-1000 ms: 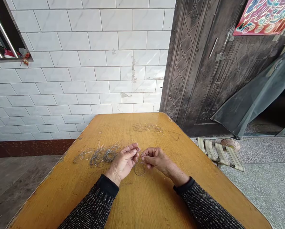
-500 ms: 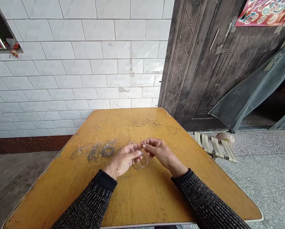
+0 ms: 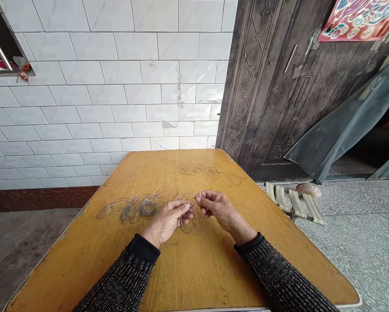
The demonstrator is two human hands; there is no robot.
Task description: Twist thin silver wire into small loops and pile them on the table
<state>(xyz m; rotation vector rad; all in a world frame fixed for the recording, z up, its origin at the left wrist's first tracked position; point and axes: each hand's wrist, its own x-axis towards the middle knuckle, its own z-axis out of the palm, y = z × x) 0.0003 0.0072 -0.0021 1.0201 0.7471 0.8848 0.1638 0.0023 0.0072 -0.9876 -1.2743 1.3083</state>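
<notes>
My left hand [image 3: 168,220] has thumb and fingers clamped on a thin wire [image 3: 197,219], its loop showing just below them, over the table [image 3: 187,277]. My right hand [image 3: 218,209], just beside, has thumb and forefinger together, though I can't tell whether on wire; coils [image 3: 148,208] lie left of both.

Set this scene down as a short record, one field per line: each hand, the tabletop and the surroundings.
Left hand: pinching a thin wire loop
Right hand: fingertips pinched nearby; wire between them too fine to confirm
Table: wooden
On its left: tangled wire coils
Toward its far end: thin loops
Right of table: strap-topped stool
Behind: tiled wall, dark door
</notes>
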